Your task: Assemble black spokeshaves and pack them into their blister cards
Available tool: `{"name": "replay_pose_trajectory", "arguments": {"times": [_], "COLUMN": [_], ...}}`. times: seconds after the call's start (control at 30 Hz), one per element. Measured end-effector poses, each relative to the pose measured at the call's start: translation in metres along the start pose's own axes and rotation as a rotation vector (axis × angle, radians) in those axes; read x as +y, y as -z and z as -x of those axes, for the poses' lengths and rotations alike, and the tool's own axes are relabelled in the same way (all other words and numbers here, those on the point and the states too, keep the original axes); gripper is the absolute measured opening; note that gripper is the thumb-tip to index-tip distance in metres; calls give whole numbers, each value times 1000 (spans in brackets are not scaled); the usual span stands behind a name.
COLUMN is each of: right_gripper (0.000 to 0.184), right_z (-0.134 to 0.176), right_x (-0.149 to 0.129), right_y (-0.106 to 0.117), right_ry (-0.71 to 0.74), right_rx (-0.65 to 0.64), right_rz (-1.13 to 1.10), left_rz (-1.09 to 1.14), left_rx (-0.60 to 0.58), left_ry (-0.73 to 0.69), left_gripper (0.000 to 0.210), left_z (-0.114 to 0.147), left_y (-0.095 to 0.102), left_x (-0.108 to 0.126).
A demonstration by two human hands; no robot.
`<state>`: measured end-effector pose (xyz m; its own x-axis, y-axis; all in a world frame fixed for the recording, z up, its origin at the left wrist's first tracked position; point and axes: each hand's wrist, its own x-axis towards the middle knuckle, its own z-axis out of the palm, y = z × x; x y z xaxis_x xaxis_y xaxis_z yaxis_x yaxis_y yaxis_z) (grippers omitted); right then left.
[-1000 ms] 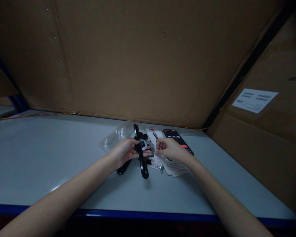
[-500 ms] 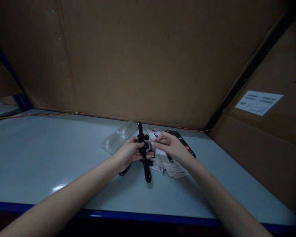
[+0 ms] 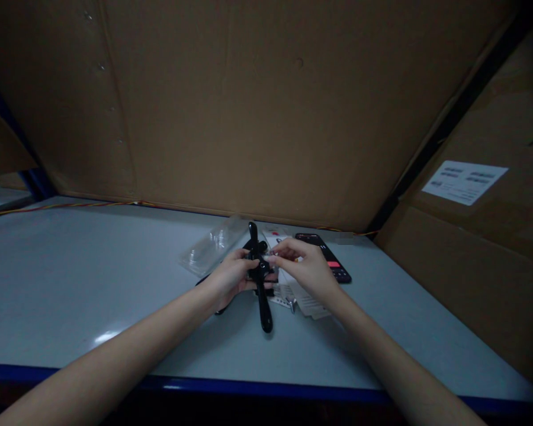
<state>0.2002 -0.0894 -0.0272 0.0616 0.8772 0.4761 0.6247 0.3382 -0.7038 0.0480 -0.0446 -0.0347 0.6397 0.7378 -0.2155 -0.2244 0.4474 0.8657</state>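
My left hand (image 3: pixel 231 277) is closed around the middle of a black spokeshave (image 3: pixel 265 310), thumb on top and fingers underneath. One handle points away from me and the other towards me. Close to the tool's middle, on its right side, my right hand (image 3: pixel 310 267) pinches with thumb and index finger. What sits in that pinch is too small and dim to name. Under and behind my left hand, more black handle-like parts (image 3: pixel 221 310) show, partly hidden. A small shiny metal piece (image 3: pixel 292 304) lies below my right hand.
A clear plastic blister shell (image 3: pixel 211 245) lies behind my left hand. Printed cards (image 3: pixel 308 305) are partly under my right hand, with a phone (image 3: pixel 324 254) beyond. Cardboard walls (image 3: pixel 266 118) rise behind and at right; a blue edge (image 3: pixel 213 387) borders the table's front.
My right hand still pinches beside the spokeshave, its fingers slightly shifted and turned. The spokeshave has tipped a little in my left hand, its near handle slightly lower in view.
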Motion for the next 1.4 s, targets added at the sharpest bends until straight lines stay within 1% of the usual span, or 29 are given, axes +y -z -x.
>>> {"name": "replay_pose_trajectory", "arguments": {"times": [0.13,0.2,0.33,0.43,0.6,0.7,0.87,1.0,1.13,1.27,1.4], "right_gripper": [12,13,18,15,9,7,9,11,11,11,10], "right_z": [4,5,4,4,6,7,7,7,8,8,8], "right_x": [-5,-5,-2,0,1,0,1,-2,-7,-8,-7], "right_y": [-7,-8,-10,-11,-13,-14,-15,-15,-16,-17,-16], "right_ry": [36,26,-19,-28,-50,-72,-111,-130,-155,-155,-84], "right_rx": [-29,-30,-45,-81,-138,-164,-174,-208,-254,-251,-209], "right_rz": [49,55,-18,-73,-128,-141,-103,-162,-213,-143,11], "left_rz": [-28,-25,-37,-64,-75,-84,-89,-117,-142,-121,-114], "left_rx": [21,34,5,-8,-7,5,25,28,25,28,23], "left_ry": [8,16,4,-14,-49,-32,-22,-49,-48,-20,-4], "left_gripper": [20,20,19,17,21,21,20,20,19,19,18], "left_z": [-1,-1,0,0,0,-1,-4,-6,-6,-4,-1], "left_y": [-1,-1,-2,-3,-2,-1,1,3,3,1,-1], "left_x": [-2,-2,-3,-4,-5,-6,-8,-10,-11,-10,-7]}}
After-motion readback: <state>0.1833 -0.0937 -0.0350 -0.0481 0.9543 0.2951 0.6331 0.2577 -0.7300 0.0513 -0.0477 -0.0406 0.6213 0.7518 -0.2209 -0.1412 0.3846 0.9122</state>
